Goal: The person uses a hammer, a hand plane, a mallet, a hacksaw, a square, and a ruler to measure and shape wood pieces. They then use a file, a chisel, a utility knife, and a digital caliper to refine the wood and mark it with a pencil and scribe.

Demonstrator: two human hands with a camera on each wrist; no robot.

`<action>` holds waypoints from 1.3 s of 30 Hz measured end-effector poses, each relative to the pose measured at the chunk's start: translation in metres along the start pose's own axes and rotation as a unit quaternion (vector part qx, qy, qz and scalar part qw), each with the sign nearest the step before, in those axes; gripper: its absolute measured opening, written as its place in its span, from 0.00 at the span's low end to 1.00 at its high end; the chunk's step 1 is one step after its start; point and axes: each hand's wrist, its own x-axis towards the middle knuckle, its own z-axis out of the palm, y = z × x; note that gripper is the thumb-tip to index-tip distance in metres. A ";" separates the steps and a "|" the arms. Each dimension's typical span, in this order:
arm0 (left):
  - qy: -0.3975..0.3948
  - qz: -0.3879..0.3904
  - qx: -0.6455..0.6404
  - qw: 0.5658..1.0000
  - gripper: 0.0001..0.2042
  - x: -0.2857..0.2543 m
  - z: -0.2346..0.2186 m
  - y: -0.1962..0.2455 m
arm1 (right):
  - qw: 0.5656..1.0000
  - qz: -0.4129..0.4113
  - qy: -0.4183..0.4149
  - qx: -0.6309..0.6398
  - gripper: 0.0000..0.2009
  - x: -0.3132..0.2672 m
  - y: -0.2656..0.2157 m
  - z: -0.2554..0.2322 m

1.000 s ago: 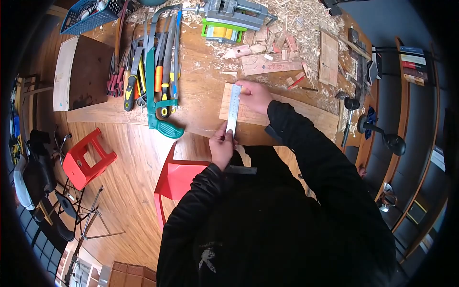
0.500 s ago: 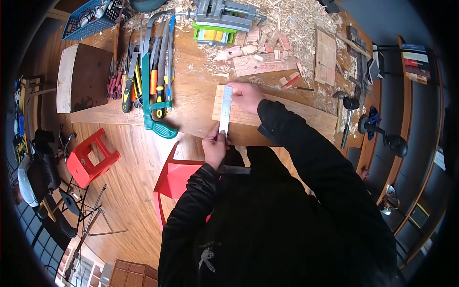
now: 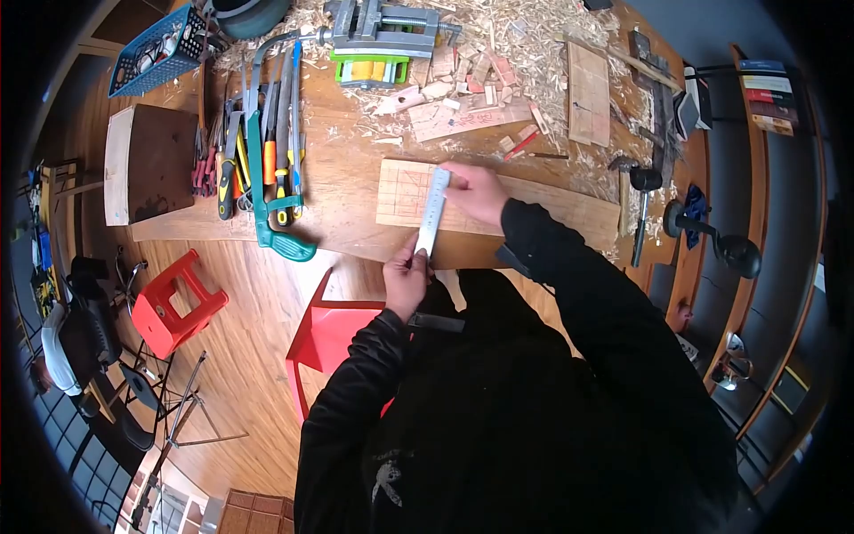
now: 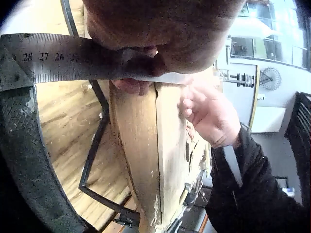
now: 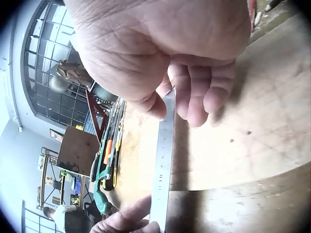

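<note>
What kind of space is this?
Looks like a small woodworking shop, perhaps in a home or studio: wood shavings strewn over the bench, a metal vise, and a green-handled saw beside a row of hand tools.

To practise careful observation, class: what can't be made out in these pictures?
Numbers on the steel ruler, head view: too small.
Part of the ruler, left wrist view: behind the left hand.
Ruler's near end, right wrist view: cut off by bottom edge.
Titles on the books, head view: too small.
</note>
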 end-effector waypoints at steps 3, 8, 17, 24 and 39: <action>-0.017 -0.011 0.001 1.000 0.18 -0.001 0.028 -0.009 | 0.999 -0.006 0.030 0.018 0.25 -0.017 0.035 -0.014; -0.026 -0.018 -0.036 0.999 0.18 -0.008 0.069 -0.018 | 0.999 -0.001 0.053 -0.009 0.24 -0.029 0.050 -0.038; 0.000 -0.040 -0.055 0.998 0.19 -0.010 0.095 -0.028 | 1.000 -0.005 0.023 0.009 0.26 -0.030 0.066 -0.040; 0.016 -0.036 -0.041 0.998 0.19 -0.009 0.099 -0.028 | 0.999 0.015 0.022 0.046 0.28 -0.031 0.062 -0.043; 0.017 -0.043 -0.046 0.998 0.19 -0.009 0.099 -0.030 | 0.999 0.000 -0.004 0.042 0.26 -0.024 0.073 -0.049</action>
